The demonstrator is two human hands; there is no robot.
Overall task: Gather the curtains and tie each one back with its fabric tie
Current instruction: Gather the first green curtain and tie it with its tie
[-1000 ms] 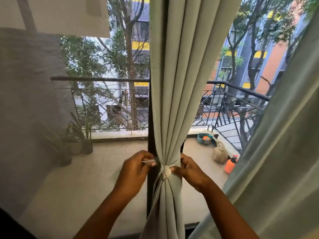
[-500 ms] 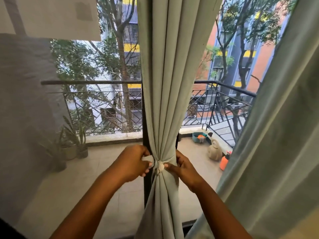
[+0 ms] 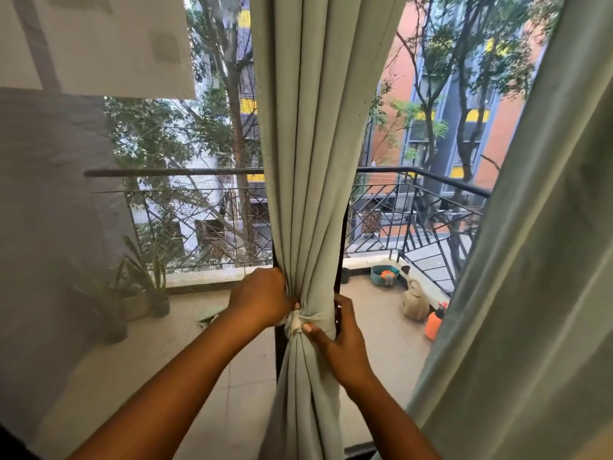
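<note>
I had the middle curtain (image 3: 311, 161) bunched into a narrow column in front of the dark window post, and the fabric tie (image 3: 315, 317) cinched round it at its waist, between my two hands. My left hand (image 3: 262, 302) was clenched against the left edge of the bundle, its fingers (image 3: 288, 295) curled in toward the knot (image 3: 296, 326); I judged it was pinching one end of the tie, though the end itself was hidden under the hand. My right hand (image 3: 345, 336) wrapped the right side of the bundle, thumb pressing just beside the pale knot, gripping curtain and tie together.

The risk I saw was the knot slackening. If either hand let go before it was pulled tight, the band could slide down the smooth folds and the gathered cloth would spill open. Pulling unevenly could also drag the knot off toward the left edge, leaving the pleats lopsided. A hard downward tug might strain whatever holds the curtain at the top, which I could not see.

The bundle's long axis ran near vertical, flaring wide toward the top and again below the tie. The tie lay crosswise to it, roughly level, its knot facing me, slightly left of centre.

The second curtain (image 3: 530, 260) hung loose at the right, not yet tied.
</note>
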